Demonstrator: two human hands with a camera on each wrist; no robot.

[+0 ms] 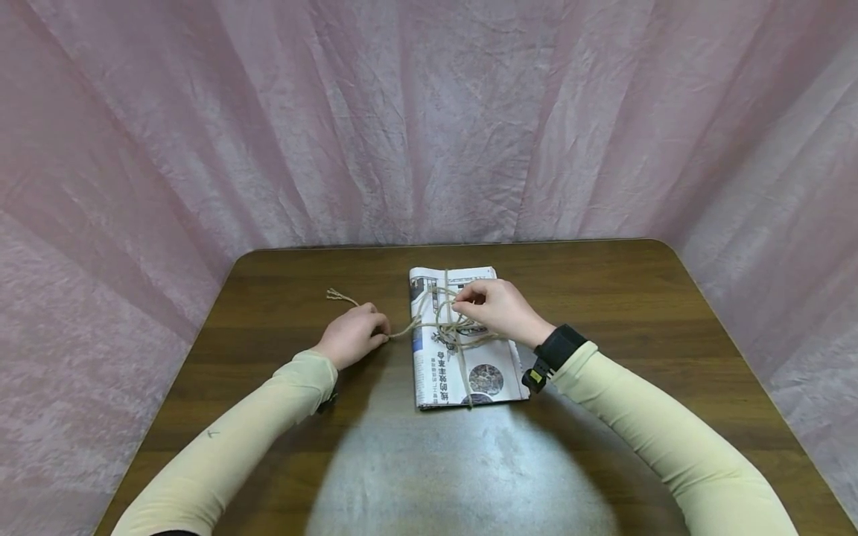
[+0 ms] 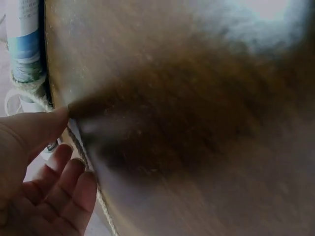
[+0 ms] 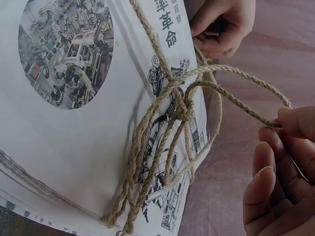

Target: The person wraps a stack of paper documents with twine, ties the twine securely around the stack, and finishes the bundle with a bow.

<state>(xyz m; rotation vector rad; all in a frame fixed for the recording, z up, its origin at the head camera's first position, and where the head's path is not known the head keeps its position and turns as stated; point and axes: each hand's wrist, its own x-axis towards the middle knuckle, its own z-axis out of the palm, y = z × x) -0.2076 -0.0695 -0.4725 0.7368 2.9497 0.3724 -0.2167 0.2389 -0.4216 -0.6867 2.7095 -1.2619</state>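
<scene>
A folded newspaper bundle (image 1: 499, 353) lies on the brown table, bound crosswise with jute twine (image 1: 405, 330). My right hand (image 1: 499, 305) is over the upper part of the bundle. Its thumb and a fingertip pinch a loop of the twine (image 3: 236, 102), drawn up from the knot (image 3: 182, 114) in the right wrist view. Left of the bundle, my left hand (image 1: 354, 335) holds a strand of twine low over the table. That strand's frayed end (image 1: 338, 295) sticks out beyond the hand. More loose twine lies across the printed front page.
The wooden table (image 1: 590, 283) has rounded far corners. Pink curtains (image 1: 375, 119) hang behind it and at both sides. A black strap (image 1: 561, 348) with a small device is on the right wrist. Light glares off the table in front of the bundle.
</scene>
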